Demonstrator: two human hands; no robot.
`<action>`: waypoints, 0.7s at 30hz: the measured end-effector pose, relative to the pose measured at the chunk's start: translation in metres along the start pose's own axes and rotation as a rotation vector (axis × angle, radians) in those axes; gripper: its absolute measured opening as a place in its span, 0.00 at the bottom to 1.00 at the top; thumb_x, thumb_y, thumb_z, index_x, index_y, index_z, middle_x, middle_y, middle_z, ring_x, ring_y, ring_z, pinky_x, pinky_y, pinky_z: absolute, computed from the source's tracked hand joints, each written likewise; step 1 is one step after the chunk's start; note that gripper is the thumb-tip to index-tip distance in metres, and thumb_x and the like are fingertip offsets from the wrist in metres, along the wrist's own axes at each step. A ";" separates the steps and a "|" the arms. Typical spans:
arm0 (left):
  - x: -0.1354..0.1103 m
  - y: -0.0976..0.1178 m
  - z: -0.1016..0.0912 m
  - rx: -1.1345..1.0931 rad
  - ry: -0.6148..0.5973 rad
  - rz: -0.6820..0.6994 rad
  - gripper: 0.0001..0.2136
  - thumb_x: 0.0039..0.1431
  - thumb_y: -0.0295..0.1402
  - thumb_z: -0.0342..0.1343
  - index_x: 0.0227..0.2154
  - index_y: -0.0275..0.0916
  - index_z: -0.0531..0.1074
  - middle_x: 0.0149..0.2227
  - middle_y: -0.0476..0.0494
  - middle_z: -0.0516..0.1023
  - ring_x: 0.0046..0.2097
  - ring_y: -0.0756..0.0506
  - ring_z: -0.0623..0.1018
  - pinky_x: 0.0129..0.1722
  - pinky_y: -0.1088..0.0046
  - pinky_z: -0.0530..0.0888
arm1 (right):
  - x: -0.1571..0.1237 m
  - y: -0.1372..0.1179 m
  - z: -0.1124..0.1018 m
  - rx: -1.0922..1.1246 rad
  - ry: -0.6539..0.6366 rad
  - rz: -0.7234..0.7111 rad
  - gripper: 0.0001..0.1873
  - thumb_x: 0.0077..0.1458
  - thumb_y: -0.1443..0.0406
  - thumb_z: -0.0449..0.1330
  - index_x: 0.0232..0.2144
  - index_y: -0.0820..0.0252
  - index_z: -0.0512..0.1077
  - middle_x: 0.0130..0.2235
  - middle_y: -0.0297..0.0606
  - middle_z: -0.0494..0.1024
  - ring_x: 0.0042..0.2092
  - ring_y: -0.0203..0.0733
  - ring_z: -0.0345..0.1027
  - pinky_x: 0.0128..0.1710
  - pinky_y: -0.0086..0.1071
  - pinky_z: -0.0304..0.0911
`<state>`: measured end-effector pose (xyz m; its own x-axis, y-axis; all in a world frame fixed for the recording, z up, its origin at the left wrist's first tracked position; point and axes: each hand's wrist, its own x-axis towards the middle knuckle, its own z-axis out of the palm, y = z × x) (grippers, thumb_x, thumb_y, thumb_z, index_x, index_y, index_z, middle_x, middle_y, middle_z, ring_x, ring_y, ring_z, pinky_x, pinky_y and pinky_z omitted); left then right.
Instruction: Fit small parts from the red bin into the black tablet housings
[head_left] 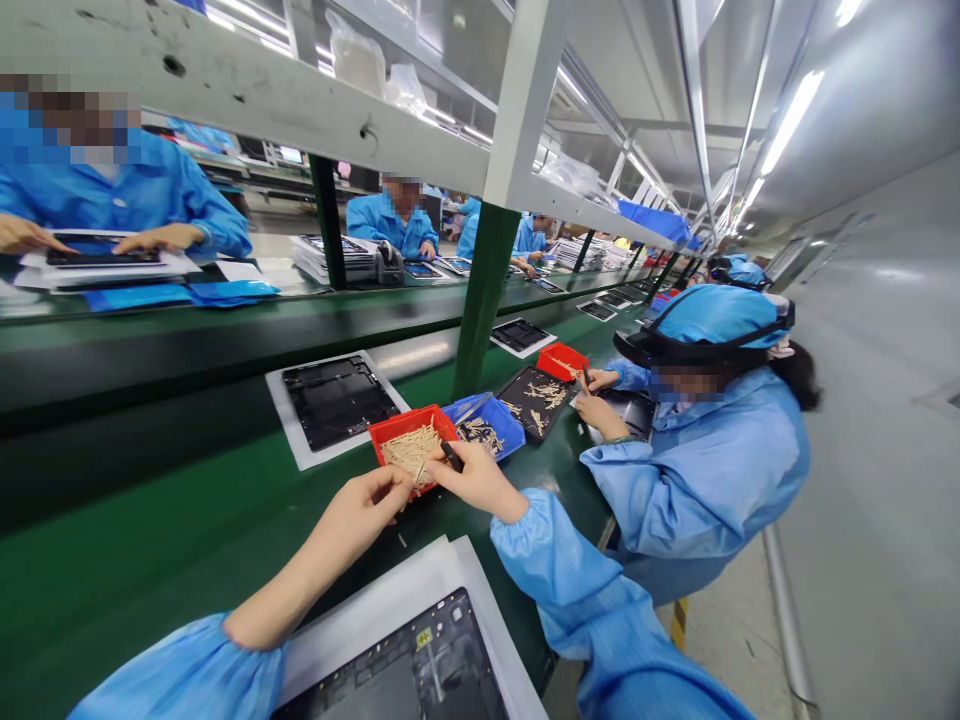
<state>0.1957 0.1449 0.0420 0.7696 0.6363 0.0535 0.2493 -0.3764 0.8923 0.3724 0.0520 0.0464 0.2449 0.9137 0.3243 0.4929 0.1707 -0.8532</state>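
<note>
My left hand is at the near edge of a red bin, its thumb and fingers pinched together. Whatever is between those fingertips is too small to make out. My right hand is closed around a slim black tool, whose tip is hidden; its fingertips almost meet those of the left. Many small tan strips fill the red bin under both hands. Beside it, a blue bin holds more small pieces. Below my hands, a black tablet housing lies on white sheets.
Another black housing rests on white paper on the green bench. A black tray of strips and a second red bin stand near a co-worker at right. A green-and-white post rises behind the bins.
</note>
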 end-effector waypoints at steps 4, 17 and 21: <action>0.000 0.001 -0.003 0.128 0.129 0.075 0.20 0.60 0.50 0.50 0.33 0.39 0.77 0.32 0.45 0.80 0.32 0.44 0.76 0.34 0.67 0.73 | -0.001 -0.001 0.001 -0.101 0.014 -0.017 0.07 0.57 0.66 0.61 0.29 0.62 0.76 0.26 0.31 0.75 0.29 0.35 0.67 0.31 0.28 0.63; 0.000 0.005 0.001 0.414 0.289 0.474 0.14 0.67 0.41 0.51 0.37 0.42 0.80 0.39 0.42 0.82 0.42 0.41 0.74 0.45 0.62 0.72 | -0.012 -0.001 0.008 -0.457 0.032 -0.349 0.13 0.58 0.74 0.57 0.41 0.59 0.77 0.39 0.40 0.82 0.42 0.43 0.76 0.44 0.34 0.71; 0.008 0.005 0.001 0.422 0.291 0.481 0.13 0.67 0.40 0.51 0.35 0.40 0.79 0.37 0.42 0.82 0.41 0.41 0.75 0.44 0.62 0.72 | -0.011 -0.001 0.008 -0.422 0.034 -0.328 0.12 0.57 0.75 0.57 0.40 0.59 0.77 0.39 0.40 0.82 0.42 0.42 0.76 0.45 0.33 0.71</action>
<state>0.2043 0.1473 0.0464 0.6777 0.4661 0.5687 0.1732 -0.8528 0.4927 0.3626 0.0443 0.0406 0.0452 0.8234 0.5657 0.8393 0.2758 -0.4685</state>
